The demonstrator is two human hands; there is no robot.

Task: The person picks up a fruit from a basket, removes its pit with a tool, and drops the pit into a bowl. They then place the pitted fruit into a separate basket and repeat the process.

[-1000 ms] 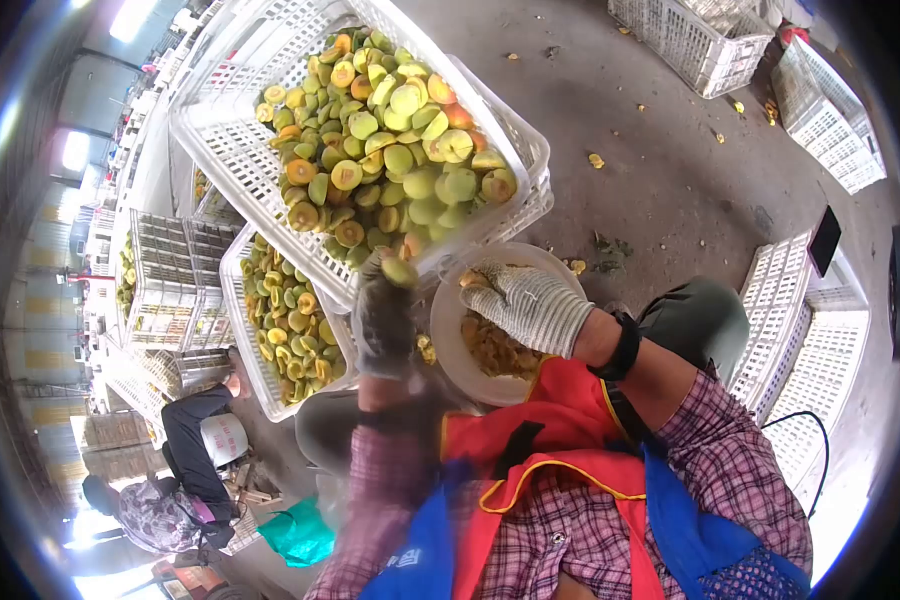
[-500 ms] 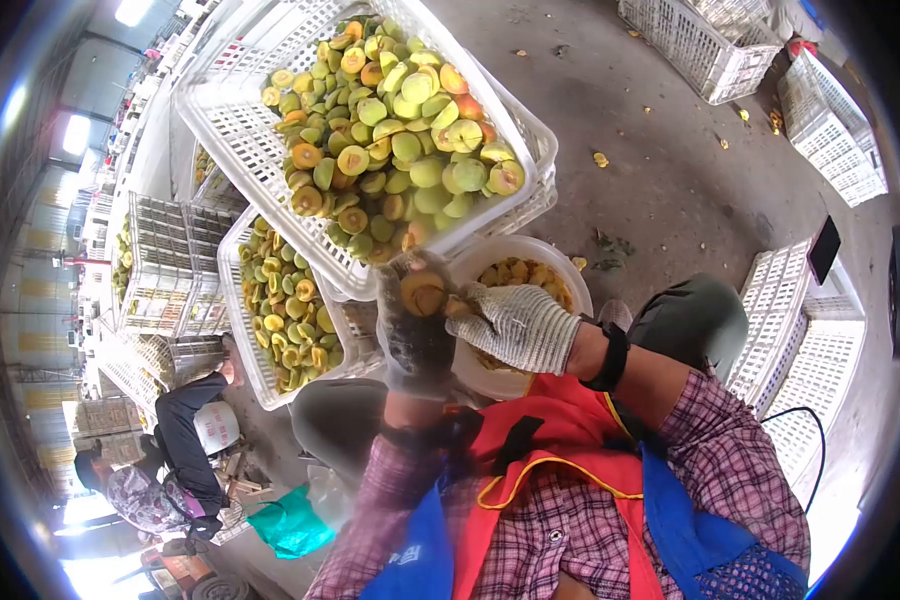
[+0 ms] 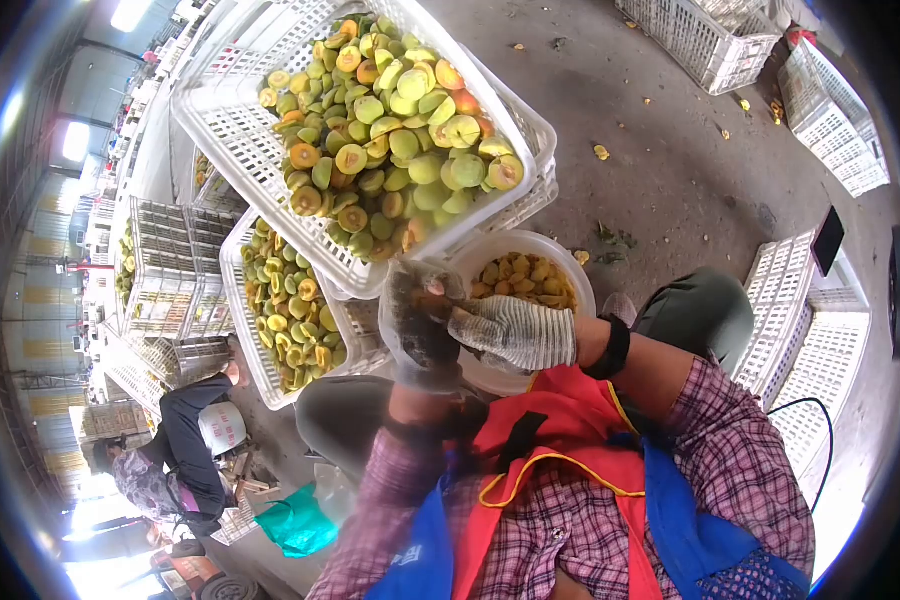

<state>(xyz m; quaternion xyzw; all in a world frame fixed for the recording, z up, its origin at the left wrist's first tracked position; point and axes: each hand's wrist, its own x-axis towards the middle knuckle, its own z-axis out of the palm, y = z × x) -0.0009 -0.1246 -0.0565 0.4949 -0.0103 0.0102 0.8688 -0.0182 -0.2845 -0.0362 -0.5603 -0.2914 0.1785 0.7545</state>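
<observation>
While you are holding the fruit half point(image 3: 432, 290) up in front of your chest, it is sitting in the curled fingers of your left hand point(image 3: 420, 325), just above the near rim of the white bowl point(image 3: 570, 270) and below the lip of the tilted upper crate point(image 3: 230, 130). Your left hand, in a dark, wet-looking glove, is closing around the fruit from beneath, so only its upper edge is showing; whether the cut face is turning toward you or away cannot be told. Your right hand point(image 3: 515, 332), in a pale knitted glove, is lying directly to the right of the fruit, its fingertips touching or nearly touching it, and it is closing into a narrow grip; whether a small tool is sitting inside that grip cannot be made out. The right forearm is running roughly level from the fruit toward your right side, with a black wrist strap point(image 3: 607, 347) at the glove's cuff. Both hands are meeting at the fruit, the left one bearing it and the right one approaching sideways. Beyond the hands, the bowl is holding yellowish fruit pieces, the upper crate is heaped with green and orange halves, and a lower crate point(image 3: 260, 350) to your left is holding more. Farther left a seated person point(image 3: 185, 440) is working among stacked crates.
</observation>
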